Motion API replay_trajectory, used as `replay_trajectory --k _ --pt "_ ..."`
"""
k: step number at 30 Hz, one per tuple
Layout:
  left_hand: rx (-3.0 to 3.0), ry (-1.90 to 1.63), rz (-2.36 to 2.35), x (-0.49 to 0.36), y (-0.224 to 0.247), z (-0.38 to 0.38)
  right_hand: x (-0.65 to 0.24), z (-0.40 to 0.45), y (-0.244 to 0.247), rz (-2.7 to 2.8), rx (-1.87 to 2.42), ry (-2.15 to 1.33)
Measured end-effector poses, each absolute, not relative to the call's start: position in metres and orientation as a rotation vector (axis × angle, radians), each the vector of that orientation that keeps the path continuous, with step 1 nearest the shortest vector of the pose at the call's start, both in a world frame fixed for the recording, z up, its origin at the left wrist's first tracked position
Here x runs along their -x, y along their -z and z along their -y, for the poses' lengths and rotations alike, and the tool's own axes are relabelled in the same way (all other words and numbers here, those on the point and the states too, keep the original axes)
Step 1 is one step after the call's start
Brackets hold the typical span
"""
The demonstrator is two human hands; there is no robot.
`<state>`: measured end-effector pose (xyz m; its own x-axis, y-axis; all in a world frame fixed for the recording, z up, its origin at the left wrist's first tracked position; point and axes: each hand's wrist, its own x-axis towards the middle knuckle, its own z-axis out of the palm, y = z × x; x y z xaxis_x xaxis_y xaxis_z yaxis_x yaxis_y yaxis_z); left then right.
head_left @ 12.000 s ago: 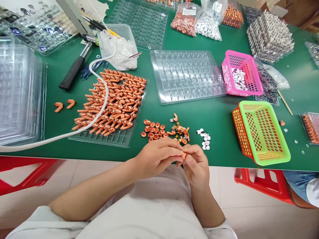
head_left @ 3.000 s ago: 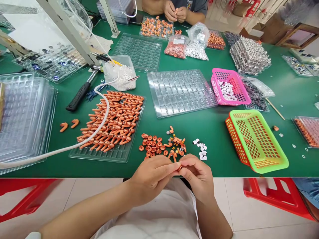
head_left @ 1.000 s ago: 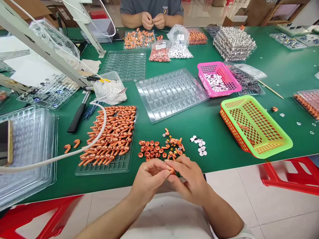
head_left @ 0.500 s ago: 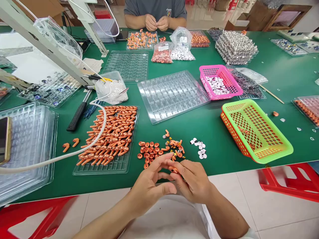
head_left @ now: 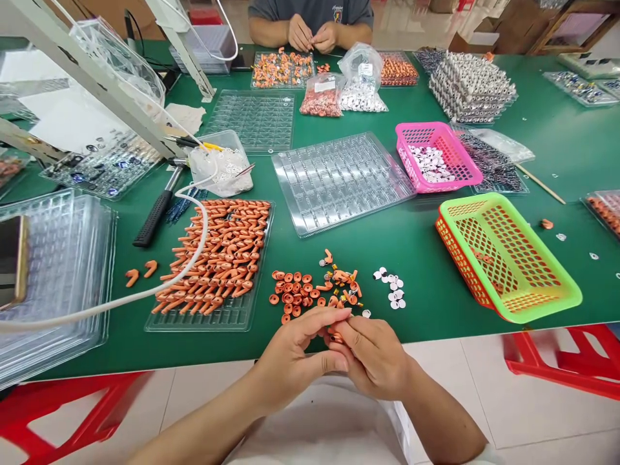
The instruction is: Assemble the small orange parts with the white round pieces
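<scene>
Close to the table's front edge, my two hands meet around a small orange earbud shell with a dark opening. My right hand pinches it with the fingertips. My left hand curls around its other side, thumb below and index finger above; the exact contact is partly hidden. Just beyond my hands lie round orange earbud caps and orange stem pieces with yellowish parts. Several white round stickers lie to the right of them. A clear tray on the left holds rows of orange earbuds.
At right stand a green basket and a pink basket with white pieces. A white cable crosses the left side near a hammer and stacked clear trays. Opposite, a person's hands work over parts.
My fingers have drawn closer together around the earbud shell, the left index now meeting the right hand. The view has shifted slightly. A white piece now shows just beyond my right hand.
</scene>
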<state>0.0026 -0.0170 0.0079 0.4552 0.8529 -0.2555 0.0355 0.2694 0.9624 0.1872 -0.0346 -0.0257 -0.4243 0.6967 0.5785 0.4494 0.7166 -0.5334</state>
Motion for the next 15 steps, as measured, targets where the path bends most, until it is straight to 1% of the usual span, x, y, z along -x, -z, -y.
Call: replay_trajectory --k 8,15 --pt "-0.799 -0.658 -0.837 -0.009 -0.012 0.021 -0.186 0.035 0.025 2.053 0.826 -0.402" --pt "-0.680 -0.770 -0.852 -0.014 -0.013 0.026 -0.183 0.033 0.028 1.997 0.761 -0.438"
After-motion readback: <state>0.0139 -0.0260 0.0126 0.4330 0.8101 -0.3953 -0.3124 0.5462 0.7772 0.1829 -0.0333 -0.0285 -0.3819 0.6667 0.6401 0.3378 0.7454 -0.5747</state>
